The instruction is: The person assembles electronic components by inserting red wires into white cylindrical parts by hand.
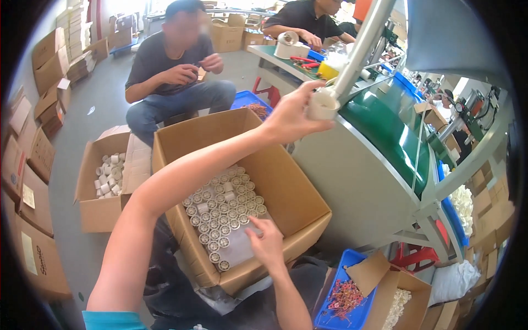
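Left hand [297, 113], raised beyond the far right edge of the cardboard box, pinches a short, smooth, hollow white cylinder [323, 104] between thumb and fingers. Right hand [266, 242], fingers loosely parted, reaches inside the near edge; contact with a part cannot be told. White round parts [235, 224] with ribbed faces stand in close rows along the left wall of the brown cardboard box [297, 192]; a flat greyish sheet [236, 250] shows toward its near edge. Outward: glossy, curved green belt [385, 143]; smaller carton [102, 212] of loose white tubes [111, 173].
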